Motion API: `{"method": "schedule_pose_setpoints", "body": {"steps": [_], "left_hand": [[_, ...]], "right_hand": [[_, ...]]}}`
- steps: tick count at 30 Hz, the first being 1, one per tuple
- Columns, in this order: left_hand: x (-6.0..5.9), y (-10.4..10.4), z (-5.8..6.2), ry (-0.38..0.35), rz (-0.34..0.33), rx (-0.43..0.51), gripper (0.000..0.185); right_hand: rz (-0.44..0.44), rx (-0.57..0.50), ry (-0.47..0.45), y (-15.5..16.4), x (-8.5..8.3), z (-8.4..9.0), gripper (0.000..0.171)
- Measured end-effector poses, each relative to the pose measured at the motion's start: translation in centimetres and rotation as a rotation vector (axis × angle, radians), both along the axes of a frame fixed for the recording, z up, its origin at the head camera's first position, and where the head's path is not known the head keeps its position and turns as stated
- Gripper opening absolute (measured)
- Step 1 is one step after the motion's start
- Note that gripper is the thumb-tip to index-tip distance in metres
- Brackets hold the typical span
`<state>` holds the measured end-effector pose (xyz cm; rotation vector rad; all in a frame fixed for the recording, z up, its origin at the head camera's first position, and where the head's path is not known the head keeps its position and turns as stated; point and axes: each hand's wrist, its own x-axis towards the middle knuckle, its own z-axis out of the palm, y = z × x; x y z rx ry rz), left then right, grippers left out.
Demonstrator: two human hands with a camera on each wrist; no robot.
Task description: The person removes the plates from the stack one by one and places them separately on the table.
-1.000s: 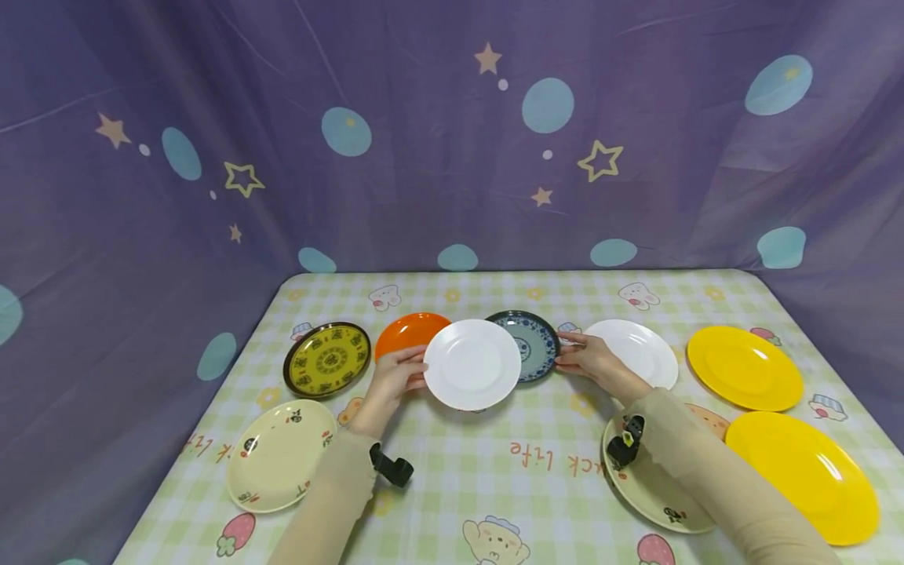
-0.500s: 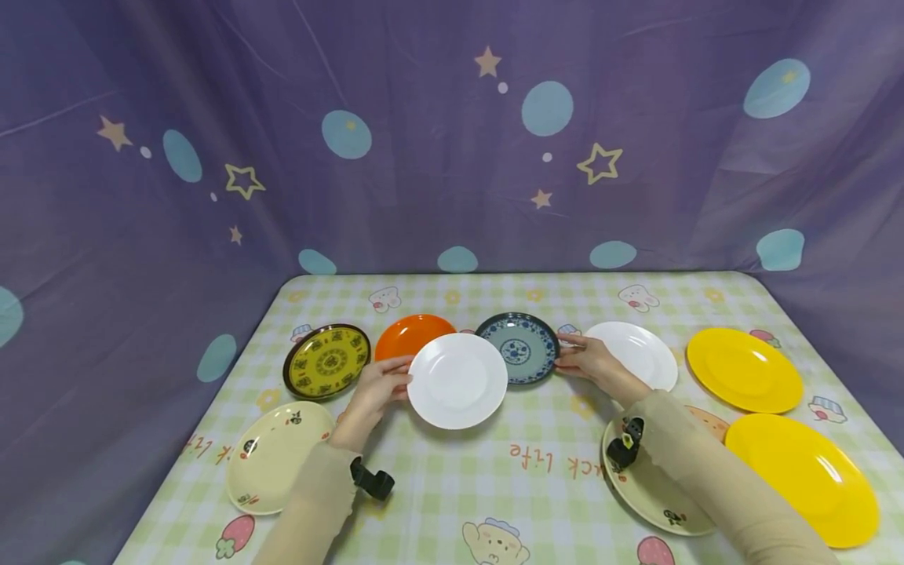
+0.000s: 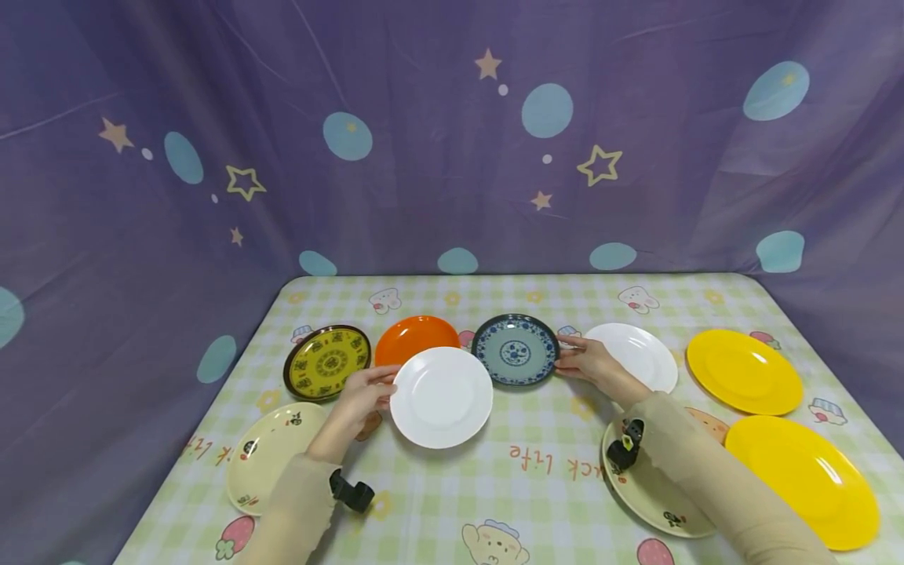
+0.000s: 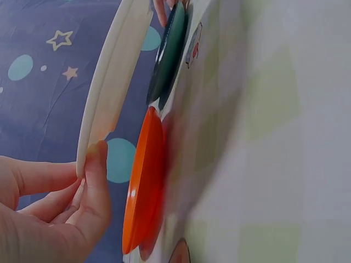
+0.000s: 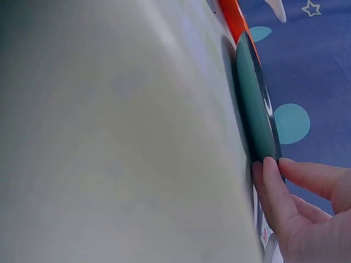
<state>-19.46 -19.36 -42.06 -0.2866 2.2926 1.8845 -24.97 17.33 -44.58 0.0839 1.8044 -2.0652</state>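
Observation:
My left hand (image 3: 360,400) pinches the left rim of a white plate (image 3: 441,398). In the left wrist view that white plate (image 4: 107,87) is raised off the cloth, with fingers on both faces of its edge. At the right rim of a blue-patterned plate (image 3: 515,351) is my right hand (image 3: 596,366). The right wrist view shows fingertips on both sides of the edge of this green-blue plate (image 5: 255,98), which lies low at the cloth. An orange plate (image 3: 415,339) rests behind the white one, its front part covered in the head view.
On the left lie a brown-rimmed yellow patterned plate (image 3: 328,362) and a cream plate (image 3: 271,455). A second white plate (image 3: 639,357), two yellow plates (image 3: 745,371) and another cream plate (image 3: 657,502) lie right, partly under my right arm. A purple curtain (image 3: 452,157) hangs behind the checked tablecloth (image 3: 452,502).
My left hand has carried the white plate leftward and toward me, uncovering the blue-patterned plate and more of the orange one. My right hand has stayed at the blue-patterned plate's rim.

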Motion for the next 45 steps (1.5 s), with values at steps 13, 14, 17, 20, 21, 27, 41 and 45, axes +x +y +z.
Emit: {"method": "schedule_pose_setpoints", "body": {"steps": [13, 14, 17, 20, 21, 27, 41, 45], "left_hand": [[0.9, -1.9, -0.1, 0.006, -0.128, -0.081, 0.036], [0.9, -2.0, -0.1, 0.006, -0.139, -0.085, 0.036], [1.0, -2.4, -0.1, 0.012, -0.173, -0.116, 0.035], [1.2, -2.7, -0.1, 0.012, -0.197, -0.139, 0.034], [1.2, -2.8, -0.1, 0.013, -0.205, -0.145, 0.034], [1.4, -3.4, -0.2, 0.014, -0.263, -0.162, 0.034], [1.2, -4.3, -0.5, -0.003, -0.367, -0.193, 0.034], [1.1, -4.5, -0.7, -0.017, -0.382, -0.2, 0.033]], "right_hand": [[0.011, 0.017, 0.017, 0.1, 0.1, -0.1, 0.058], [0.01, 0.019, 0.018, 0.1, 0.1, -0.1, 0.058], [0.01, 0.02, 0.016, 0.1, 0.1, 0.0, 0.058], [0.009, 0.016, 0.015, 0.1, 0.1, 0.0, 0.059], [0.009, 0.014, 0.017, 0.1, 0.1, 0.0, 0.059], [0.007, 0.02, 0.017, 0.1, 0.2, 0.1, 0.058], [-0.014, 0.019, -0.006, -0.1, 0.1, 0.0, 0.058], [-0.022, 0.011, -0.003, -0.3, 0.0, 0.0, 0.061]]}}
